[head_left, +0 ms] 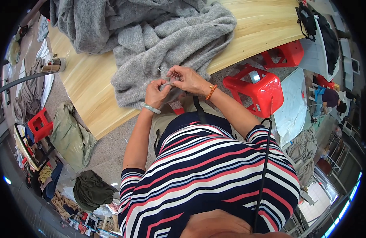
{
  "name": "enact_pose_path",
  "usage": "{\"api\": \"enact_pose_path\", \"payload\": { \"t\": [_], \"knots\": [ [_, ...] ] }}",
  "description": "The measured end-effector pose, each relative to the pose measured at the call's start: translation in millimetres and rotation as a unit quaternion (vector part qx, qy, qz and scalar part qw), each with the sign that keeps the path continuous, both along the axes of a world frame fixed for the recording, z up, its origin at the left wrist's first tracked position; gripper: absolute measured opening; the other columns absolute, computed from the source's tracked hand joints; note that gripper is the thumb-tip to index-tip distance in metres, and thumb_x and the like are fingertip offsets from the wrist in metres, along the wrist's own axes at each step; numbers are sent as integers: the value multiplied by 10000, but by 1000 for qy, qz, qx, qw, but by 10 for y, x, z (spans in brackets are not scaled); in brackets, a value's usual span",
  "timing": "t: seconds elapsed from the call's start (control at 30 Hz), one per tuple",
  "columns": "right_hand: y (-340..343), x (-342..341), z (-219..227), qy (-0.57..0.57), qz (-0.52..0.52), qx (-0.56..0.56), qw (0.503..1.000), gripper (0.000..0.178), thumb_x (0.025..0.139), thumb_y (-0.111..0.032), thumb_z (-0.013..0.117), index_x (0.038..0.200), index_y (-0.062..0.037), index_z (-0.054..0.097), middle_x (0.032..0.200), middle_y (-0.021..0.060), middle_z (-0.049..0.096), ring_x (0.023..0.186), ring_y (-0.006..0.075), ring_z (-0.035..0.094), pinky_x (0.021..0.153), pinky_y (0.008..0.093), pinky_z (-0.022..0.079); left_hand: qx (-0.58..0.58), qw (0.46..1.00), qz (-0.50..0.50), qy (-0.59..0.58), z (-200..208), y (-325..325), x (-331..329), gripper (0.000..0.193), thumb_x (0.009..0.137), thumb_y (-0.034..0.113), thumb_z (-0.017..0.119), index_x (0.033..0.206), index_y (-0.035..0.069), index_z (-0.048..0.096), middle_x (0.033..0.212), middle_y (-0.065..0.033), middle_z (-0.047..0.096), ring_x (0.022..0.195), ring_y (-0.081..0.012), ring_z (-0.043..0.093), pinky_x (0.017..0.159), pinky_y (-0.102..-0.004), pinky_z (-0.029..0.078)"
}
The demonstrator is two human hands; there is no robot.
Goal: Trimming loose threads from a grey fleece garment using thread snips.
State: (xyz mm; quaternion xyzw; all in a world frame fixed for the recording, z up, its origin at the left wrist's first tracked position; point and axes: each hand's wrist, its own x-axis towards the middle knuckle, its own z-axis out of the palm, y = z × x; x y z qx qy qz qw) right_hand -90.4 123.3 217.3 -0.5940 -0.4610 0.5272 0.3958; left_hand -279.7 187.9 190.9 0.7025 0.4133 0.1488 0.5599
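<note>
A grey knitted garment lies heaped on the wooden table, and its near end hangs over the table's edge towards my lap. At that near end my two hands meet, almost touching. My left hand is closed in a pinch on a small bit of the grey knit. My right hand is closed too, its fingertips beside the left ones. A thin metal tool with a looped wire end sticks out of the right fingers over the knit. Its working tip is hidden between the fingers.
The light wooden table bears a small round container at its left edge. Red plastic stools stand to the right, another red stool to the left. Cloth heaps lie on the floor. Another person is far right.
</note>
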Motion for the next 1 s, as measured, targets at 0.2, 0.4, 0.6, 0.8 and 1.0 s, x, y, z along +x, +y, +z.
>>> {"api": "enact_pose_path", "payload": {
  "t": [0.2,0.4,0.6,0.8,1.0],
  "knots": [
    [146,-30,200,-49,70,-11,996,224,866,-30,589,1088,-14,568,845,24,594,778,108,563,705,272,496,40,999,-20,2,33,-14,-25,227,765,180,708,885,-12,699,741,-145,654,720,-224,572,706,-342,462],
    [148,-141,-72,210,-29,-85,973,225,887,-52,605,1095,-55,520,812,3,569,709,85,525,562,250,441,-156,987,-12,-29,155,107,-35,141,804,125,719,844,-10,705,727,-10,660,667,-69,550,609,-257,436],
    [82,-86,55,-39,-65,-41,996,274,902,-125,633,1155,-48,565,883,79,621,783,159,612,673,309,495,-302,951,17,-61,19,141,-116,64,840,71,727,881,34,694,804,38,657,688,-22,543,632,-187,423],
    [-280,169,562,-243,7,3,970,273,927,-236,578,1141,-72,625,917,177,650,867,369,630,774,444,500,-294,953,45,-50,30,117,-104,83,838,92,744,879,42,692,808,37,657,683,-26,546,622,-184,420],
    [-421,7,518,-241,48,-52,968,234,933,-248,544,1075,-97,650,874,193,662,867,402,634,774,503,502,-254,966,30,-43,29,110,-56,88,826,71,753,883,41,694,791,47,652,679,-17,534,600,-182,404]
  ]
}}
